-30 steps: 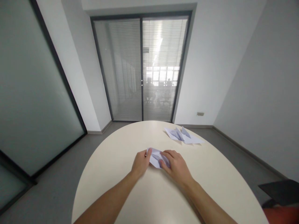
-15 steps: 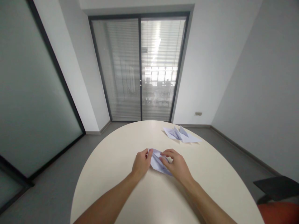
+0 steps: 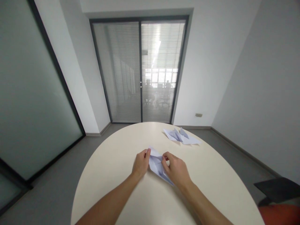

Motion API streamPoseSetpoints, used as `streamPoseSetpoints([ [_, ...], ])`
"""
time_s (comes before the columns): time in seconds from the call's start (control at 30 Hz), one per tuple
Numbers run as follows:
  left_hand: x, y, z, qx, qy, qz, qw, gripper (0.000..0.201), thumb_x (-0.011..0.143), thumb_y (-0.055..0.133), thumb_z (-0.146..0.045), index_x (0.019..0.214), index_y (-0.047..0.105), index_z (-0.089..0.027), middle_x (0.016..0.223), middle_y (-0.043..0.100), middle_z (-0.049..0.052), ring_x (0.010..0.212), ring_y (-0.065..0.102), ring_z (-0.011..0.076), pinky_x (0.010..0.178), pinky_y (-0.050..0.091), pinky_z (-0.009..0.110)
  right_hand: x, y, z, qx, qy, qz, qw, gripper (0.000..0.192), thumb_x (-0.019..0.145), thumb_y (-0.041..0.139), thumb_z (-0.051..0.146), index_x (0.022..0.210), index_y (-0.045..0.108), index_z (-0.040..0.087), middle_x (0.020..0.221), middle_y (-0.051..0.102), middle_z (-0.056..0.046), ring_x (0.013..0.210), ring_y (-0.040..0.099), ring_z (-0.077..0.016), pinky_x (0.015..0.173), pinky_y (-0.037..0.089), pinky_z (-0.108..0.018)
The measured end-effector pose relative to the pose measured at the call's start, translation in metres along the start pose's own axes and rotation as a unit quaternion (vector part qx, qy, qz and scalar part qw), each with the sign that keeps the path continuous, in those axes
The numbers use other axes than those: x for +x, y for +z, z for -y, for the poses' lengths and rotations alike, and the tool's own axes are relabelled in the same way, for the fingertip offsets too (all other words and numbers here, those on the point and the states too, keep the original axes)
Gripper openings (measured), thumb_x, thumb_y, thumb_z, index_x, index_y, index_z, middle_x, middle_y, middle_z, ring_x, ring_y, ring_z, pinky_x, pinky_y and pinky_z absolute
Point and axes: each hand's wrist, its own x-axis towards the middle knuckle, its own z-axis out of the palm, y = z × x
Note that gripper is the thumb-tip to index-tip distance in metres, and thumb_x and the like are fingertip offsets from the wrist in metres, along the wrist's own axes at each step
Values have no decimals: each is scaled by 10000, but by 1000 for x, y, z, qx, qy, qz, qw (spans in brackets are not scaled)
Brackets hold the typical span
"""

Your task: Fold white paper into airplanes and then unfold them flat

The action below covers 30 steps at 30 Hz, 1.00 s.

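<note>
While the left hand (image 3: 141, 163) and right hand (image 3: 177, 168) pinch a folded sheet (image 3: 155, 163), paper shapes (image 3: 173, 135) lie apart beyond.

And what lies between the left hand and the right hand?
The folded paper, pinched by both the left hand and the right hand; the head view shows it.

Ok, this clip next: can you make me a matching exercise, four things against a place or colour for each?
1. Paper in hand
2. Tabletop
3. Other folded paper
4. Frame of the glass panels

A. Cream, with a curved edge
B. Between the left hand and the right hand
C. Dark grey
D. Near the tabletop's far right edge

Pairs: 1-B, 2-A, 3-D, 4-C
</note>
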Motion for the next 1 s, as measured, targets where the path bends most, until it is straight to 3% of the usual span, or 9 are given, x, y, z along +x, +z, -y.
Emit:
streamPoseSetpoints([
  [0.13,-1,-3,2,-26,-19,15,999,530,968,262,-556,755,576,-186,649,587,11,617,524,167,578,338,256,0,4,-6,134,58,14,989,246,927,398,351,875,595,213,794,707,-36,716,655,-191,662,425,-276],
  [0.27,-2,-5,2,-14,16,61,998,381,923,438,-545,944,596,-199,663,590,-18,558,507,138,543,317,235,4,10,-22,242,108,0,964,306,883,445,448,809,602,197,692,660,-23,636,596,-187,595,403,-272],
  [0.37,3,-3,7,-73,16,59,995,393,901,474,-549,873,600,-178,681,588,-14,586,511,131,544,339,221,8,13,-35,333,152,17,930,360,841,488,526,824,602,185,640,615,-4,590,550,-170,531,364,-252],
  [0.47,11,-2,13,-135,-18,41,990,460,872,492,-582,792,626,-150,662,590,-1,601,511,140,536,351,220,11,15,-43,402,148,50,902,403,827,504,576,869,580,182,580,540,32,524,481,-136,491,315,-234],
  [0.57,14,-3,11,-176,-34,38,983,472,828,560,-587,846,674,-129,703,635,21,618,537,148,548,373,223,11,18,-45,406,116,41,905,411,811,540,579,921,563,183,576,505,48,533,464,-128,506,324,-233],
  [0.7,10,-5,2,-191,-29,56,980,455,825,584,-559,917,700,-129,769,679,45,660,579,163,574,404,229,9,19,-39,393,79,50,915,378,831,551,551,940,575,189,784,624,-23,707,568,-169,626,425,-267],
  [0.77,8,-5,-2,-184,-19,51,981,436,845,566,-546,910,696,-135,773,678,42,669,582,161,585,413,229,7,19,-34,387,73,59,917,361,853,536,543,922,572,190,780,622,-21,693,561,-164,614,421,-262],
  [0.9,6,-7,-2,-161,-1,16,987,401,875,533,-538,862,650,-155,704,616,2,632,547,133,566,390,213,4,17,-28,384,95,52,917,355,898,457,548,949,526,205,627,536,35,546,477,-136,489,342,-232],
  [1.0,5,-7,-1,-114,0,5,993,404,884,515,-548,762,591,-171,598,513,-44,541,465,105,508,328,203,3,11,-26,342,77,7,937,262,911,453,468,937,519,216,691,570,18,581,510,-141,514,379,-236],
])
